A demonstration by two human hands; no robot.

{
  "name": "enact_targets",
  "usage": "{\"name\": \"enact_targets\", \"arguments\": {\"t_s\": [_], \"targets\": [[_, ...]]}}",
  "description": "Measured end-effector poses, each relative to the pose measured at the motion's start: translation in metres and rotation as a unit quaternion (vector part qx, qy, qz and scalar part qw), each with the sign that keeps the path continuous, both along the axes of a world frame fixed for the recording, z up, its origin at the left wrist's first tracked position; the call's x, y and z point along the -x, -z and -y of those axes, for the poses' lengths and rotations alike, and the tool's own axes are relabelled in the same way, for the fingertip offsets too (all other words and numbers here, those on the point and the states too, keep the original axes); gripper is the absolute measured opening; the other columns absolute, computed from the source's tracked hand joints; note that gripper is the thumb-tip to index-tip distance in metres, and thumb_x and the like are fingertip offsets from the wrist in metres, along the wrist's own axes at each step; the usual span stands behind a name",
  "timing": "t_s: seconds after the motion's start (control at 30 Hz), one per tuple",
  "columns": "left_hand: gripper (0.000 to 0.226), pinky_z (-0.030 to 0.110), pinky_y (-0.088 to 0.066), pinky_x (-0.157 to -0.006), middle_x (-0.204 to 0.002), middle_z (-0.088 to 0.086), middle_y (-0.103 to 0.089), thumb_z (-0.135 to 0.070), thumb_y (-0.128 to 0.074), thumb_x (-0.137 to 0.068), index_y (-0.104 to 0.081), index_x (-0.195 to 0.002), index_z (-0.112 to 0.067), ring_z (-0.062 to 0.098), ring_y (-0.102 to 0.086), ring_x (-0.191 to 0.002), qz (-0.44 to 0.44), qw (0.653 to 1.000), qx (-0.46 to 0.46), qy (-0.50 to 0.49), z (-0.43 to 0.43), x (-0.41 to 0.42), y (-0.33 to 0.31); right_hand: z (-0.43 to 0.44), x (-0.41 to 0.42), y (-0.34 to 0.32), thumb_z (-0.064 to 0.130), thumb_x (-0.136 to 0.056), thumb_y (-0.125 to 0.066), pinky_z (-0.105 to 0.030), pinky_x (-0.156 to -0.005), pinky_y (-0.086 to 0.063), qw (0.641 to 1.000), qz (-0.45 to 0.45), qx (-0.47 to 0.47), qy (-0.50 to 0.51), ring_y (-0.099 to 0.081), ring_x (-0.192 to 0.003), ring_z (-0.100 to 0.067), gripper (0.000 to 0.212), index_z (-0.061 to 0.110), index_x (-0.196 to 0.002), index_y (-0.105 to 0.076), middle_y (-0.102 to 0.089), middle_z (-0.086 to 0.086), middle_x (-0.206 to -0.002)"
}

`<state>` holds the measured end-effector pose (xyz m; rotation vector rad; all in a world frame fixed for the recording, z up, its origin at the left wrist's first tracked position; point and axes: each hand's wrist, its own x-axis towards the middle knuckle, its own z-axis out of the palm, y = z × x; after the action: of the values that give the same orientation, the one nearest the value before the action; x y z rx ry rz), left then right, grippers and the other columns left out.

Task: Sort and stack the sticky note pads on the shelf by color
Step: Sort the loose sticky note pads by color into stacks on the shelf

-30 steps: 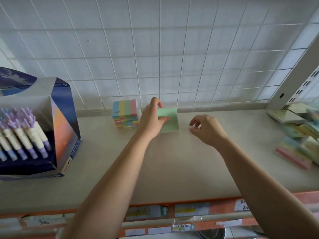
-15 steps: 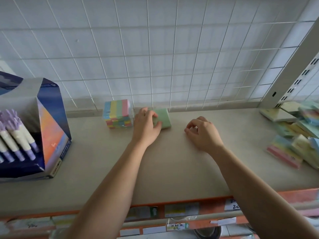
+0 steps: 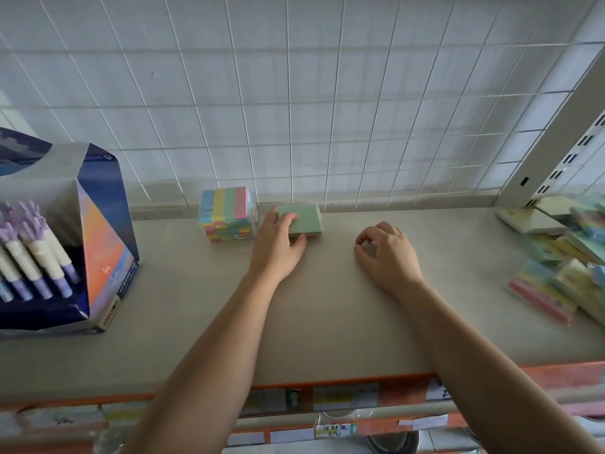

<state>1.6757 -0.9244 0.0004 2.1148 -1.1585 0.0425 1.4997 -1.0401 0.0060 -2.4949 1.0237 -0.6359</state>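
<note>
- The left hand grasps a green sticky note pad: its fingers curl over the pad's top at the left end, and the thumb lies along the pad's near edge.
- The green pad lies flat on the shelf at the far side of the left hand, close to the wire grid that backs the shelf.
- Just to the left of the left hand's fingertips stands a stack of multicoloured pads in clear wrap. A narrow gap separates it from the green pad.
- The right hand holds nothing. It rests on the shelf with its fingers loosely curled and the thumb near the index finger, and it sits to the right of the green pad, apart from it.
- Well to the right of the right hand lies a loose pile of pads in pale yellow, green, blue and pink, overlapping one another.
- Well to the left of the left hand stands a pen display box, blue and orange, with rows of purple-tipped pens inside.
- Beneath both forearms, at the shelf's front edge, runs an orange label strip with paper tags.
</note>
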Motion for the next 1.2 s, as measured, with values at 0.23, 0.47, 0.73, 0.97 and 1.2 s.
{"name": "enact_targets", "arguments": {"t_s": [0.23,0.47,0.73,0.97,1.2], "targets": [[0.040,0.039,-0.044,-0.093,-0.126,0.016,-0.051,-0.020,-0.064,-0.086,-0.057,-0.123,-0.006,0.034,-0.052,-0.112,0.010,1.000,-0.013,0.001,0.005,-0.004,0.005,-0.001,0.000,0.000,0.024,-0.083,-0.061,-0.024,-0.071,-0.035,1.000,0.004,0.004,0.003,-0.051,-0.098,-0.025,0.009,0.018,-0.089,-0.066,-0.056,-0.002,-0.095],[0.040,0.039,-0.035,-0.105,-0.136,0.022,-0.045,-0.016,-0.061,-0.089,-0.054,-0.127,-0.004,0.035,-0.041,-0.129,0.014,1.000,-0.026,-0.005,0.006,-0.004,0.005,-0.001,0.000,-0.001,0.023,-0.083,-0.061,-0.027,-0.072,-0.040,1.000,0.010,0.001,0.005,-0.051,-0.098,-0.025,0.009,0.018,-0.089,-0.067,-0.057,-0.003,-0.095],[0.037,0.037,-0.037,-0.102,-0.131,0.019,-0.048,-0.014,-0.062,-0.089,-0.056,-0.125,-0.005,0.034,-0.044,-0.125,0.004,1.000,-0.026,-0.008,0.005,-0.003,0.002,-0.002,0.001,-0.001,0.022,-0.083,-0.061,-0.028,-0.073,-0.041,1.000,0.014,0.004,0.000,-0.052,-0.097,-0.027,0.009,0.017,-0.088,-0.067,-0.058,-0.004,-0.094],[0.046,0.044,-0.019,-0.112,-0.142,0.027,-0.037,-0.022,-0.064,-0.088,-0.051,-0.129,-0.005,0.043,-0.027,-0.136,0.062,0.996,-0.051,-0.037,0.007,0.008,-0.005,-0.001,0.005,-0.007,0.020,-0.083,-0.060,-0.029,-0.078,-0.041,1.000,-0.011,-0.007,-0.028,-0.052,-0.098,-0.027,0.013,0.014,-0.091,-0.068,-0.059,-0.007,-0.097],[0.036,0.041,-0.037,-0.096,-0.123,0.009,-0.056,-0.029,-0.063,-0.087,-0.060,-0.119,-0.014,0.031,-0.048,-0.120,0.133,0.989,-0.048,0.043,0.027,0.039,-0.033,0.005,0.023,-0.024,0.019,-0.084,-0.060,-0.029,-0.071,-0.042,0.999,-0.011,-0.008,-0.050,-0.057,-0.084,-0.025,0.014,0.013,-0.093,-0.068,-0.061,-0.008,-0.095]]}}
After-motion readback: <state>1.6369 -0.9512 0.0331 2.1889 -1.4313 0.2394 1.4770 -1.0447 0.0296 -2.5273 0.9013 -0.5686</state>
